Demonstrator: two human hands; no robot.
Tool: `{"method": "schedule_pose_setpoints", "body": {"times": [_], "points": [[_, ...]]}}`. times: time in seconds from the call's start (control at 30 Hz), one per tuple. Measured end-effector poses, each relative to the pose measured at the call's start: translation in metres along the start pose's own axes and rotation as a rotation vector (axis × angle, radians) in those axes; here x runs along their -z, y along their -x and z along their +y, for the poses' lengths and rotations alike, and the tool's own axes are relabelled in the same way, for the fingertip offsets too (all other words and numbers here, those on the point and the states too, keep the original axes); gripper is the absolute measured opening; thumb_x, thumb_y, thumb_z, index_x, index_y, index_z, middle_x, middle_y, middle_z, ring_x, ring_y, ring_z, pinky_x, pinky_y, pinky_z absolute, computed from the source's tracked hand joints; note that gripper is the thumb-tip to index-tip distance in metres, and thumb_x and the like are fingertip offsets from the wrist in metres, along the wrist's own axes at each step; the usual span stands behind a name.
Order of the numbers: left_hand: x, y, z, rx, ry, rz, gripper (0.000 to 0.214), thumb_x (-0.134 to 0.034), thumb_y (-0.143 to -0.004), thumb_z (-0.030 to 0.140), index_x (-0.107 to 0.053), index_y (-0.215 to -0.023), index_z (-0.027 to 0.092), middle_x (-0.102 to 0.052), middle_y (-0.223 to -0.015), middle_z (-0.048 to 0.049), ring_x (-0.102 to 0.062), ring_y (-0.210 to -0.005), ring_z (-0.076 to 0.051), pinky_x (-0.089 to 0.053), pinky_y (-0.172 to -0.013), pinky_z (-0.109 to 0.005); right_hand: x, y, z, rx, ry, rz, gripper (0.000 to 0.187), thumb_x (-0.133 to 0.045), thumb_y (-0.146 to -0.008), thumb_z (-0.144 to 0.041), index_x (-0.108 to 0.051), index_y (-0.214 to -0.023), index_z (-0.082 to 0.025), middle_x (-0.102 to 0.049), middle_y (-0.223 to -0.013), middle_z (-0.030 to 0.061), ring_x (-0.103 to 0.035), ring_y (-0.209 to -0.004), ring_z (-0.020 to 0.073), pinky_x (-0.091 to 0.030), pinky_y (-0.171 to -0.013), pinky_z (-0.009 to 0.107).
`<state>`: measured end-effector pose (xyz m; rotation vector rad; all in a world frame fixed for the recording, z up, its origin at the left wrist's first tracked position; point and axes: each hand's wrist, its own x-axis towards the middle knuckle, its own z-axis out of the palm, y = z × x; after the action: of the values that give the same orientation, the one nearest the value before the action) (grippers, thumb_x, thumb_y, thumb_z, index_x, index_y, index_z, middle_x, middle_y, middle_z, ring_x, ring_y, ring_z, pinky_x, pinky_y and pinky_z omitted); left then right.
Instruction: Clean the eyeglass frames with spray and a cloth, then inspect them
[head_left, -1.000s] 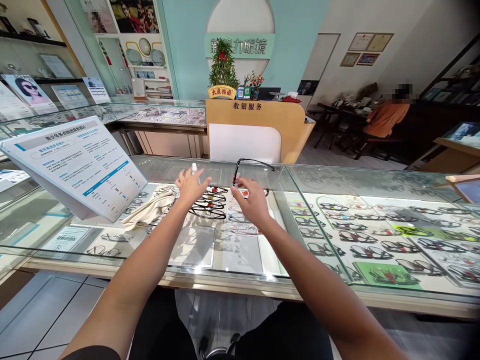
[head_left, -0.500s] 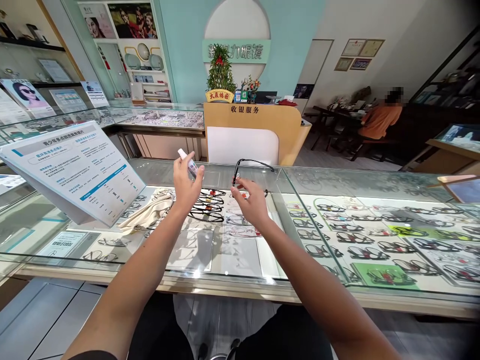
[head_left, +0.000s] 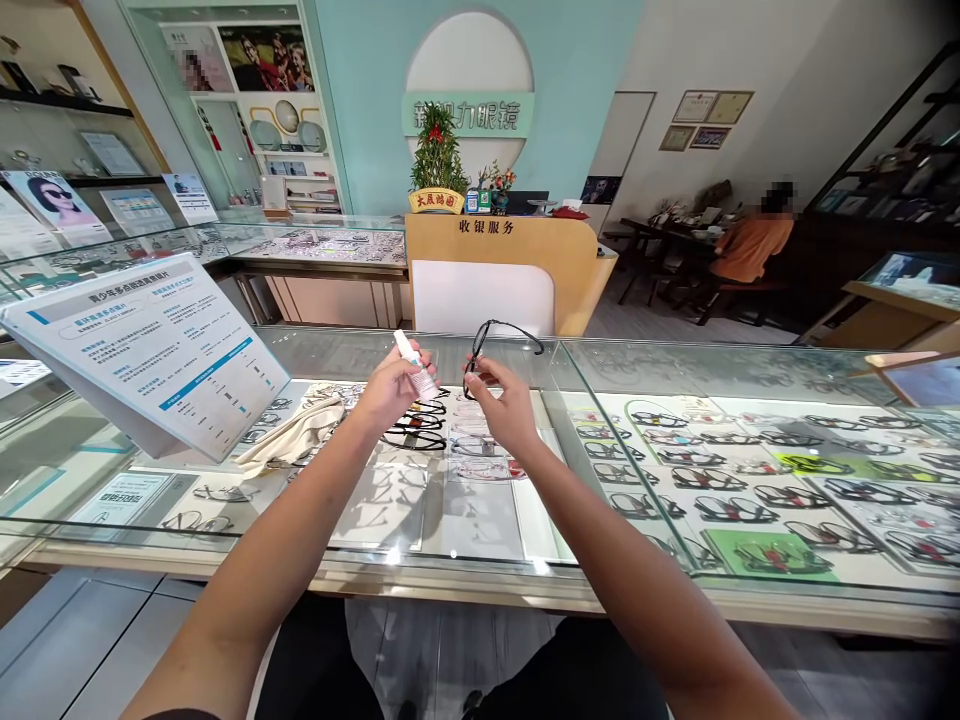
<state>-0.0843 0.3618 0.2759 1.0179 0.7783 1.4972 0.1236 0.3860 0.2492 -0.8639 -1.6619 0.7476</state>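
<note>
Above the glass counter, my left hand (head_left: 391,392) is closed around a small white spray bottle (head_left: 417,368), which leans with its top up and to the left. Just to its right, my right hand (head_left: 504,400) pinches a pair of black-framed eyeglasses (head_left: 477,350) by the front. One temple of the glasses sticks out to the right; the lenses are partly hidden by my fingers. The bottle and the glasses are apart. A cream cloth (head_left: 296,430) lies crumpled on the glass, left of my left forearm. Several dark frames (head_left: 416,438) show beneath my hands.
The glass display counter (head_left: 480,566) spans the view, with rows of eyeglasses (head_left: 731,505) inside on the right. A tented sign (head_left: 161,350) stands on its left. Beyond are a wooden cash desk (head_left: 510,240) and a seated person (head_left: 754,245) in orange.
My left hand has turned and moved slightly right and down, bringing the bottle nearer the glasses and showing more of it. My right hand still holds the glasses, tilted a little differently.
</note>
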Motion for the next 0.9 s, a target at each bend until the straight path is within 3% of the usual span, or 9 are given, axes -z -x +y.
{"method": "schedule_pose_setpoints", "body": {"times": [0.1, 0.2, 0.27, 0.37, 0.43, 0.53, 0.7, 0.9], "points": [[-0.002, 0.003, 0.000, 0.035, 0.029, -0.063, 0.048, -0.085, -0.081, 0.031, -0.056, -0.120, 0.033, -0.069, -0.104, 0.0011, -0.074, -0.103, -0.022, -0.064, -0.093, -0.047, 0.001, -0.001, 0.000, -0.017, -0.014, 0.005, 0.045, -0.069, -0.099, -0.055, -0.081, -0.125, -0.021, -0.085, -0.120, 0.0115, -0.076, -0.103, 0.0282, -0.060, -0.100, 0.047], [-0.001, 0.003, 0.001, 0.070, 0.071, -0.064, 0.050, -0.088, -0.084, 0.040, -0.063, -0.126, 0.033, -0.068, -0.099, 0.0005, -0.070, -0.090, -0.019, -0.062, -0.080, -0.038, 0.002, -0.003, 0.000, -0.022, -0.034, 0.016, 0.046, -0.070, -0.098, -0.056, -0.081, -0.124, -0.020, -0.085, -0.118, 0.0117, -0.075, -0.101, 0.0280, -0.059, -0.099, 0.048], [0.001, 0.002, 0.003, 0.114, 0.078, -0.070, 0.043, -0.082, -0.088, 0.059, -0.071, -0.113, 0.026, -0.063, -0.085, -0.0017, -0.064, -0.077, -0.019, -0.058, -0.070, -0.035, 0.002, -0.003, -0.001, -0.026, -0.048, 0.012, 0.047, -0.070, -0.097, -0.058, -0.081, -0.123, -0.020, -0.085, -0.116, 0.0113, -0.074, -0.099, 0.0276, -0.059, -0.097, 0.047], [0.003, -0.001, 0.005, 0.143, 0.034, -0.093, 0.078, -0.055, -0.088, 0.097, -0.067, -0.074, 0.021, -0.053, -0.071, -0.0047, -0.056, -0.067, -0.020, -0.056, -0.065, -0.038, 0.001, -0.002, -0.003, -0.051, -0.103, -0.059, 0.048, -0.072, -0.096, -0.062, -0.082, -0.122, -0.022, -0.085, -0.114, 0.0095, -0.073, -0.099, 0.0268, -0.059, -0.094, 0.044], [0.004, -0.003, 0.003, 0.092, -0.058, -0.077, 0.089, -0.043, -0.084, 0.107, -0.057, -0.059, 0.022, -0.048, -0.066, -0.0049, -0.052, -0.062, -0.019, -0.054, -0.062, -0.037, 0.000, -0.001, -0.005, -0.071, -0.175, -0.152, 0.048, -0.074, -0.095, -0.063, -0.082, -0.120, -0.023, -0.085, -0.119, 0.0089, -0.074, -0.103, 0.0266, -0.059, -0.095, 0.043], [0.005, -0.004, -0.004, -0.081, -0.261, 0.018, 0.089, -0.042, -0.085, 0.106, -0.055, -0.055, 0.023, -0.045, -0.059, -0.0032, -0.049, -0.056, -0.017, -0.050, -0.059, -0.035, -0.001, 0.003, -0.011, -0.095, -0.293, -0.306, 0.046, -0.078, -0.094, -0.064, -0.083, -0.116, -0.025, -0.084, -0.129, 0.0083, -0.076, -0.112, 0.0266, -0.059, -0.102, 0.043], [0.009, 0.001, -0.014, -0.411, -0.659, 0.197, 0.080, -0.047, -0.092, 0.095, -0.054, -0.056, 0.023, -0.049, -0.057, -0.0029, -0.048, -0.058, -0.018, -0.041, -0.063, -0.034, 0.001, 0.008, -0.028, -0.133, -0.386, -0.489, 0.047, -0.080, -0.094, -0.067, -0.085, -0.119, -0.028, -0.086, -0.120, 0.0056, -0.077, -0.120, 0.0277, -0.059, -0.112, 0.048], [0.009, 0.005, -0.014, -0.433, -0.783, 0.211, 0.079, -0.043, -0.091, 0.092, -0.045, -0.050, 0.024, -0.044, -0.051, -0.0024, -0.040, -0.053, -0.016, -0.030, -0.059, -0.034, 0.000, 0.012, -0.037, -0.167, -0.484, -0.591, 0.047, -0.086, -0.089, -0.069, -0.085, -0.111, -0.027, -0.087, -0.115, 0.0048, -0.080, -0.113, 0.0274, -0.059, -0.115, 0.050]]}}
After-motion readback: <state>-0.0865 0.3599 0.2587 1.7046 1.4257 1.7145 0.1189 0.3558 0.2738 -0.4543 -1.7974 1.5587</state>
